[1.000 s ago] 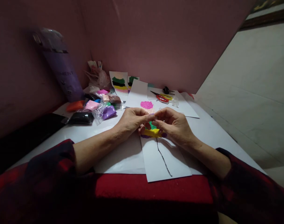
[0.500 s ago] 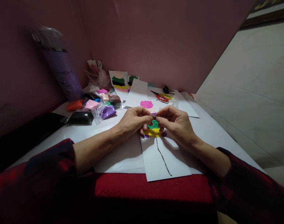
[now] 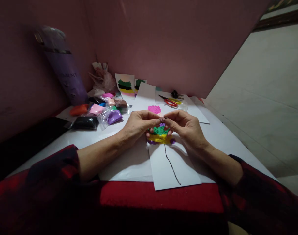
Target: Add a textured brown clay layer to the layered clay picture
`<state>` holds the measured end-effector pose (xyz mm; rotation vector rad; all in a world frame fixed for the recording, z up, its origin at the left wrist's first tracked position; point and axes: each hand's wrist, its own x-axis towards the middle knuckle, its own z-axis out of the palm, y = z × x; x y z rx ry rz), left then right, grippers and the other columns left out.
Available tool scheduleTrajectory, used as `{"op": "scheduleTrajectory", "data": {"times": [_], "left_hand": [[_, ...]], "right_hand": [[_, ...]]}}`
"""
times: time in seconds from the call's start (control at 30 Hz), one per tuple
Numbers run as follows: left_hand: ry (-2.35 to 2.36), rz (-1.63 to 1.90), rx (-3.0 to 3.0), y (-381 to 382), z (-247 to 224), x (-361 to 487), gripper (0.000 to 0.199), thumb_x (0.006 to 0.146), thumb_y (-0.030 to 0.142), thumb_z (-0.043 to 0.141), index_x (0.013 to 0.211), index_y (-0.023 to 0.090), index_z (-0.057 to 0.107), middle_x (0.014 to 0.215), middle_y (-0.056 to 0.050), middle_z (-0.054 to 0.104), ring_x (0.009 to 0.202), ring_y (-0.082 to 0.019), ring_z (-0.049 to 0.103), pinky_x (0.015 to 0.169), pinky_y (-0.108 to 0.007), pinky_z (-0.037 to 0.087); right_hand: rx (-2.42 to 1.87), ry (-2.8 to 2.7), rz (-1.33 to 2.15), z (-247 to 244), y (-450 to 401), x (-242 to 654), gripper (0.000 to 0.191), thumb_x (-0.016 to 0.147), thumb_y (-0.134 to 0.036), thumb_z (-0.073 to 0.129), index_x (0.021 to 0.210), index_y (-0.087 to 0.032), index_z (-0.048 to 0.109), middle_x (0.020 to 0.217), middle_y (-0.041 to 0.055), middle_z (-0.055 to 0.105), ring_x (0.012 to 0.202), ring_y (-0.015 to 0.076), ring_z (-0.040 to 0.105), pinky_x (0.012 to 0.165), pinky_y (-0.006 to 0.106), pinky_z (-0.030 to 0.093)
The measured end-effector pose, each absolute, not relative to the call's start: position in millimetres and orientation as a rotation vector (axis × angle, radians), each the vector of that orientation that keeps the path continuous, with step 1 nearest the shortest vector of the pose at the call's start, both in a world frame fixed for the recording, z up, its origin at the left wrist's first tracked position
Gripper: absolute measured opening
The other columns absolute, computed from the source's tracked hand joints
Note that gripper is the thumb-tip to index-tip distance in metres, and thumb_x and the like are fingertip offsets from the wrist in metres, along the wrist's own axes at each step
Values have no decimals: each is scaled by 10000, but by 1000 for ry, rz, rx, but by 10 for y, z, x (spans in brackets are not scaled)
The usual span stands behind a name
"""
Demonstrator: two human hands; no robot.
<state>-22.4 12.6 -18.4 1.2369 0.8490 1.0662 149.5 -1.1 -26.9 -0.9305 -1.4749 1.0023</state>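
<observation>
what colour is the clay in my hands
The clay is brown; head view shows it best.

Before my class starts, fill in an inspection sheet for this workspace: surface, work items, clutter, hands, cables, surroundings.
Surface: white table, red cloth at its near side.
Work items: brown piece, held above a card bearing coloured shapes and a black line.
Clutter: packets and bottle at left, scissors at the back.
Hands: left hand and right hand both pinch the brown piece.
Cables: nothing seen.
Surroundings: pink wall behind, white wall at right.
</observation>
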Motion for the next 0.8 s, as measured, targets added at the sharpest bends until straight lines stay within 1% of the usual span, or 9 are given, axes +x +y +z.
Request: {"op": "scheduleTrajectory", "data": {"times": [0.13,0.27,0.33,0.4,0.47,0.57,0.67,0.8], "left_hand": [[815,1041,1259,127,-190,-215,220,674,182,810,831,102,677,643,2,630,463,-65,516,417,-184,430],[817,997,1331,122,-183,-207,155,726,171,755,846,98,689,624,-4,623,485,-73,529,441,-185,441],[838,1020,1345,118,-175,-204,103,738,143,725,822,108,676,589,10,600,472,-76,526,435,-187,439],[857,1026,1348,114,-170,-205,72,747,127,701,804,114,659,565,18,582,456,-78,519,421,-190,436],[854,1016,1356,111,-171,-211,62,750,132,694,793,116,652,563,15,577,461,-81,521,418,-190,436],[835,997,1377,109,-171,-216,65,748,147,695,785,120,650,564,9,577,468,-80,518,424,-190,439],[863,1001,1366,105,-155,-206,50,742,125,677,755,128,629,549,13,572,438,-75,494,417,-197,437],[938,1075,1290,107,-137,-194,77,731,75,617,687,134,597,544,15,562,419,-70,480,398,-194,418]], "right_hand": [[-896,-1525,1016,-263,-39,1486,301,693,-396,838,850,-191,683,794,21,692,686,146,633,534,253,527],[-871,-1562,957,-289,-20,1498,244,734,-372,814,876,-204,709,799,20,702,741,159,657,667,302,559],[-884,-1572,914,-290,-14,1504,216,743,-354,807,879,-206,726,795,19,703,720,155,648,633,292,554],[-901,-1566,916,-283,-15,1507,196,746,-339,801,867,-200,734,770,18,701,660,143,629,545,267,532],[-902,-1551,958,-272,-23,1506,179,753,-326,793,851,-189,731,738,14,699,610,131,618,491,248,512],[-894,-1545,1000,-256,-47,1496,161,755,-302,786,837,-180,723,732,13,702,604,126,625,495,243,514],[-916,-1529,1000,-239,-69,1483,146,738,-279,785,808,-174,712,717,8,694,575,118,614,491,245,509],[-986,-1426,957,-232,-51,1499,101,718,-227,765,740,-170,685,614,-22,646,491,95,569,471,239,493]]}}
